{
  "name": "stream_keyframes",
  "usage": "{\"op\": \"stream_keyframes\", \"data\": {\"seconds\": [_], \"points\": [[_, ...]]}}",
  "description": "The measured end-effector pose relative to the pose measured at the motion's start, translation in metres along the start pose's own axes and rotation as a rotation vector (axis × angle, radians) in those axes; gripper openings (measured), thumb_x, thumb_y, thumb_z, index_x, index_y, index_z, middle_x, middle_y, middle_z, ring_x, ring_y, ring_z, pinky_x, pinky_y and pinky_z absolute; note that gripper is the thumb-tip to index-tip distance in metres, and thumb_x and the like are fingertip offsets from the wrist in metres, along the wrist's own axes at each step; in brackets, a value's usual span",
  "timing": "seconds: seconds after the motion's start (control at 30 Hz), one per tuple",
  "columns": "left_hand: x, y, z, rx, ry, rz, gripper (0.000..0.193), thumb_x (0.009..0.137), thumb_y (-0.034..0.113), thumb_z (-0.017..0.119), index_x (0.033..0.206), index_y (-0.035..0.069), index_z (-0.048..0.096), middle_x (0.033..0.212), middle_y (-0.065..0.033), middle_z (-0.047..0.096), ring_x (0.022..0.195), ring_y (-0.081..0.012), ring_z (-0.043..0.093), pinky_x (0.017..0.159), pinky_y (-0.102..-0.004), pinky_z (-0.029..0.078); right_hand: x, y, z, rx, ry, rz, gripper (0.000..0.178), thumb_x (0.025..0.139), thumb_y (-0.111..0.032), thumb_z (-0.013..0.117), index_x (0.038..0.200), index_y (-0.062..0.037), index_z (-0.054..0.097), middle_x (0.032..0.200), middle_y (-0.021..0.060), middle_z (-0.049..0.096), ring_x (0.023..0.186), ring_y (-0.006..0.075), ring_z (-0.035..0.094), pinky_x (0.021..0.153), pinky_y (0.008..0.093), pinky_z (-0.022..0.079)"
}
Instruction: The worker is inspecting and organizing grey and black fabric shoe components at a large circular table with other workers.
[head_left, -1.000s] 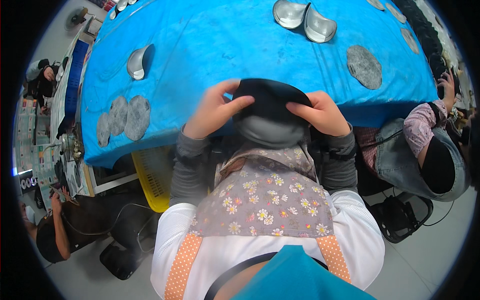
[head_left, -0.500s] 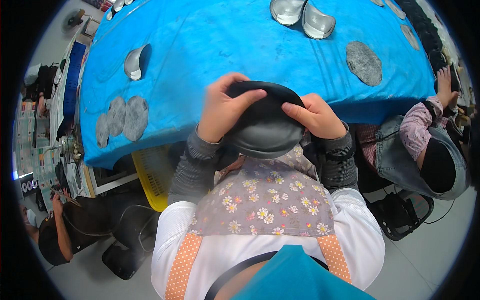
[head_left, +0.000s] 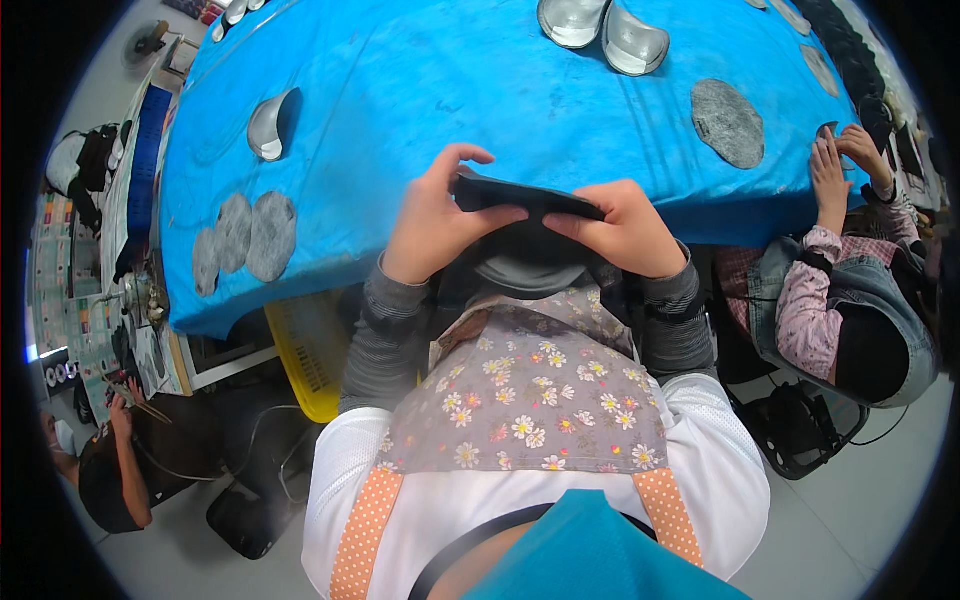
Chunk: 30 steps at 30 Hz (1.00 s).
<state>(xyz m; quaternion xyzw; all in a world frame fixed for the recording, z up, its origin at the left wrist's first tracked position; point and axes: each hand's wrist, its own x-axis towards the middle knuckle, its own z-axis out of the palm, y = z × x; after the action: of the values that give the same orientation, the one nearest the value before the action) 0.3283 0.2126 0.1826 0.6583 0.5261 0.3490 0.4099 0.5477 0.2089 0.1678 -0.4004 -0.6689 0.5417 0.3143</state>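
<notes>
In front of my apron, at the near edge of the table, I hold a smooth black rounded piece (head_left: 530, 258) with a thin curved rim. My left hand (head_left: 440, 215) grips its left side, thumb laid on the near face and fingers behind the rim. From the right, my right hand (head_left: 625, 228) pinches the rim, its thumb pointing inward and its other fingers mostly hidden behind. The rim stands nearly edge-on to me, and the lower part of the piece bulges toward the apron.
A blue cloth covers the table (head_left: 400, 90). On it lie grey felt ovals (head_left: 272, 236), another felt oval (head_left: 728, 124) and silver curved shells (head_left: 636, 42), with a single shell (head_left: 270, 125) at left. A yellow basket (head_left: 305, 350) sits below. A co-worker's hands (head_left: 835, 170) work at right.
The black piece has tilted, its rim turning edge-on, and my thumbs have come closer together. At right the co-worker has leaned in, both hands now showing at the table edge.
</notes>
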Motion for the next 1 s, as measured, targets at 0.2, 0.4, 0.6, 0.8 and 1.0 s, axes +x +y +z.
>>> {"op": "stream_keyframes", "data": {"seconds": [0.2,0.4,0.6,0.8,1.0], "points": [[-0.014,-0.003,-0.013,-0.433,-0.061,-0.106,0.045,0.075,-0.003,0.067,0.113,0.006,0.045,0.074,-0.0006,0.059,0.067,-0.0053,0.052,0.060,-0.0190,0.040,-0.017,-0.004,0.002,0.113,0.027,-0.071,0.017,0.084,-0.014,0.063,0.080,0.0026,0.064,0.055,-0.0042,0.049,0.053,0.0034,0.038,0.046,0.0238,0.033],[-0.009,-0.004,-0.033,-0.633,-0.115,-0.040,0.054,0.081,0.002,0.062,0.128,0.003,0.035,0.073,0.0026,0.054,0.062,-0.0051,0.045,0.057,-0.0191,0.036,-0.017,-0.009,0.000,0.344,0.100,-0.135,0.016,0.086,-0.012,0.060,0.078,0.0018,0.063,0.057,-0.0035,0.048,0.055,0.0026,0.039,0.047,0.0228,0.033],[-0.005,0.002,-0.004,-0.578,-0.067,0.003,0.071,0.073,-0.005,0.068,0.132,0.005,0.030,0.094,-0.0051,0.058,0.091,-0.0137,0.055,0.082,-0.0263,0.045,-0.008,-0.016,0.006,-0.222,0.250,-0.346,0.015,0.079,-0.011,0.066,0.071,0.0007,0.061,0.054,0.0054,0.049,0.047,0.0149,0.046,0.045,0.0288,0.035],[-0.009,-0.005,-0.003,-0.716,-0.038,-0.135,0.044,0.073,-0.003,0.068,0.113,0.001,0.051,0.097,-0.0038,0.060,0.090,-0.0127,0.056,0.081,-0.0271,0.046,-0.009,-0.019,0.008,-0.353,0.305,-0.577,0.013,0.066,-0.006,0.074,0.070,-0.0027,0.062,0.056,0.0107,0.053,0.049,0.0271,0.052,0.044,0.0350,0.036],[-0.019,-0.018,-0.018,-1.031,-0.165,-0.160,0.022,0.083,0.009,0.063,0.102,-0.002,0.058,0.096,-0.0110,0.065,0.085,-0.0180,0.063,0.079,-0.0310,0.050,-0.016,-0.021,0.008,-0.283,0.220,-0.649,0.011,0.068,-0.003,0.072,0.070,-0.0011,0.061,0.056,0.0103,0.051,0.048,0.0270,0.051,0.043,0.0340,0.035]]}}
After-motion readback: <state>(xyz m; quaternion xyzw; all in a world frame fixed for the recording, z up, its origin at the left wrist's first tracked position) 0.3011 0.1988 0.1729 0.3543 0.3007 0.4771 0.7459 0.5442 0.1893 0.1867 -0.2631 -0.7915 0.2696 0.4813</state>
